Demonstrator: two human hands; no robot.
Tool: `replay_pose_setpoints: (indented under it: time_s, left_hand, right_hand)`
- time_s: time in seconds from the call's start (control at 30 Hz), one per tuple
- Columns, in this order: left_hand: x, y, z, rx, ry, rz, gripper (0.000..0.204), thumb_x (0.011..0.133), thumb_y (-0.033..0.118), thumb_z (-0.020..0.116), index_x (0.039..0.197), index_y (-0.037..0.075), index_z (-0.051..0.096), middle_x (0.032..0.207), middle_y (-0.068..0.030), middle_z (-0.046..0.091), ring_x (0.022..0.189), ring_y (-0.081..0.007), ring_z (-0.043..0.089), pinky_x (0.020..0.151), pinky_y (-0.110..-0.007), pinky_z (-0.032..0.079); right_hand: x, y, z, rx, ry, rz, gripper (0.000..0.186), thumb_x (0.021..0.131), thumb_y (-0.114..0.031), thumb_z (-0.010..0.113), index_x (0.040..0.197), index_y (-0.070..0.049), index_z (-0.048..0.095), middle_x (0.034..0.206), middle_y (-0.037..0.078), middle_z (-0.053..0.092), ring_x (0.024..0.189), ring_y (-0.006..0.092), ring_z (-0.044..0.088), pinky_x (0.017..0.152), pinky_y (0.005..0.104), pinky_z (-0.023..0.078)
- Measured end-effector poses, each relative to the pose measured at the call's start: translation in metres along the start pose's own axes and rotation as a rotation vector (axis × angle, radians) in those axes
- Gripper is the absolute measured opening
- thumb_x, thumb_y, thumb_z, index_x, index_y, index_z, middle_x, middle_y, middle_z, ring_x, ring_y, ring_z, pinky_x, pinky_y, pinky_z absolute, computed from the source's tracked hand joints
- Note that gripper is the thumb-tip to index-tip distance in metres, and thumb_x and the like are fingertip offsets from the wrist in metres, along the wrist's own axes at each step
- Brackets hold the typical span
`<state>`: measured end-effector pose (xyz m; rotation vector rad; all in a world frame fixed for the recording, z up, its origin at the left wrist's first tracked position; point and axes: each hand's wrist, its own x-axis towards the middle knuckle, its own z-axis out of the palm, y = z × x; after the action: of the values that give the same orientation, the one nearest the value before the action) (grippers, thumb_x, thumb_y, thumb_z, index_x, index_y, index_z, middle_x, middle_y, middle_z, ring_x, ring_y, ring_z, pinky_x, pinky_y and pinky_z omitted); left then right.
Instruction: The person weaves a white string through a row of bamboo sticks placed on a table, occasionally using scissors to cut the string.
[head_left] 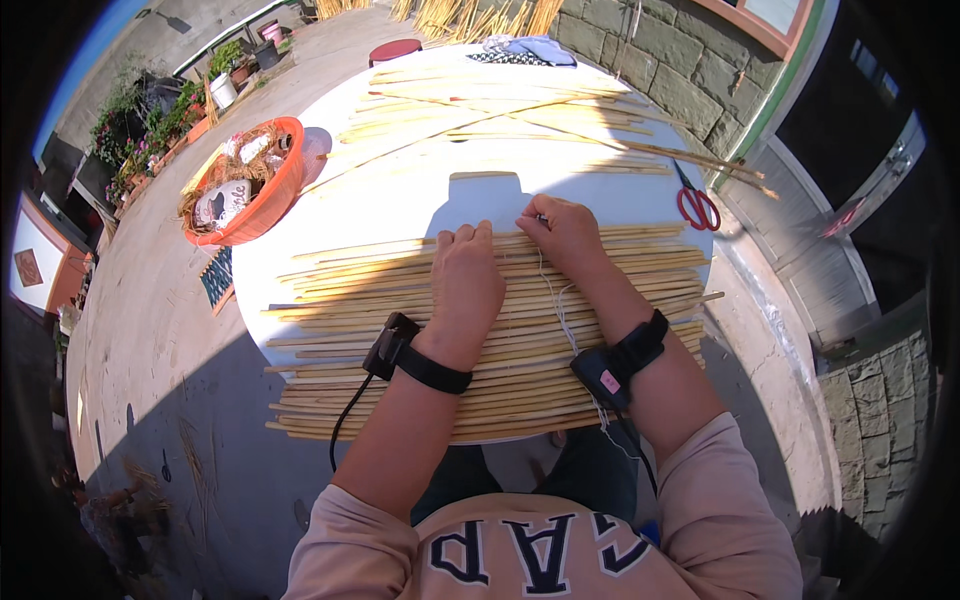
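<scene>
A mat-like row of pale yellow stalks (400, 385) lies side by side across the near half of a round white table (345, 195). My left hand (466, 275) rests on it, fingers curled closed over the farthest stalks. Beside it to the right, my right hand (568, 238) pinches the end of a thin white string (556, 300) at the same far edge. From those fingers the string trails toward me over the stalks, past my right wrist. The fingertips of the left hand are partly hidden.
Loose stalks (420, 120) lie across the table's far half, some crossing. Red-handled scissors (697, 205) sit at the right edge. An orange basket (283, 190) holding bags and fibre stands left. Folded cloth (530, 52) lies at the back. A red stool (395, 50) stands beyond.
</scene>
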<state>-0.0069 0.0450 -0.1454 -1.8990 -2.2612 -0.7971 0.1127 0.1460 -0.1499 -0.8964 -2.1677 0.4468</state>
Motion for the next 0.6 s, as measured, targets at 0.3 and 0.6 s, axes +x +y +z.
replay_pose_setpoints:
  time_s: [0.3,0.6]
  left_hand:
    - [0.0013,-0.0003,0.0041,-0.038,0.042,0.049,0.039,0.063,-0.003,0.06,0.102,0.0,0.059,0.091,-0.0117,0.057,0.087,-0.0285,0.051,0.079,-0.034,0.043]
    - [-0.0004,0.0003,0.0058,0.209,0.092,0.126,0.028,0.079,0.005,0.05,0.105,0.004,0.059,0.11,-0.0168,0.051,0.11,-0.0341,0.044,0.095,-0.046,0.033]
  right_hand:
    - [-0.0017,0.0001,-0.0046,0.1,-0.006,-0.008,0.017,0.076,-0.02,0.064,0.077,-0.004,0.06,0.066,0.011,0.06,0.059,0.0219,0.057,0.056,0.0307,0.044]
    - [-0.0016,-0.0022,-0.0035,0.095,-0.012,-0.074,0.016,0.076,-0.02,0.063,0.075,-0.004,0.059,0.066,0.01,0.059,0.058,0.023,0.056,0.056,0.0315,0.045]
